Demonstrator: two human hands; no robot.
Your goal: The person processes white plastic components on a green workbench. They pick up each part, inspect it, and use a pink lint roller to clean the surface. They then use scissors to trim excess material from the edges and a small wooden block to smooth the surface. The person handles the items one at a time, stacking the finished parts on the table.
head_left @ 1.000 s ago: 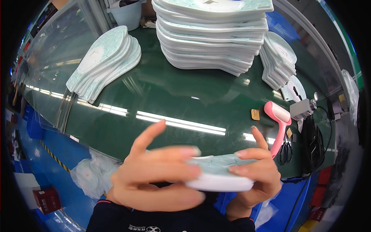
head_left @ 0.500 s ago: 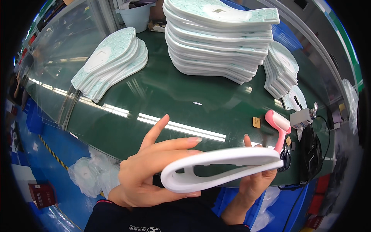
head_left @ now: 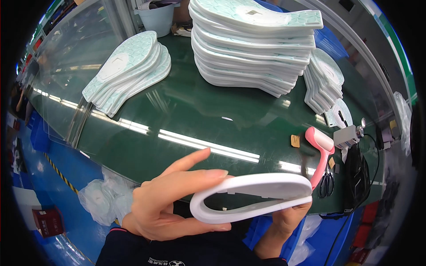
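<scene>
Two hands on one white panel [head_left: 266, 188], which we have up on edge at the near side of the green table [head_left: 191, 106], hollow side toward the camera. Our left hand [head_left: 159, 201] grips its left end: one finger along the top rim, another digit under the bottom rim, index sticking out free. Our right hand [head_left: 289, 217] is under the right end; its fingers are mostly hidden behind the panel, so we can't tell their spread. Pink roller [head_left: 326, 153] lies just past the panel's right end, scissors [head_left: 327, 184] beside its handle, tan square [head_left: 295, 141] to its left. Tall panel stack [head_left: 253, 53] at the back, shorter stacks left [head_left: 126, 71] and right [head_left: 324, 82] of it.
</scene>
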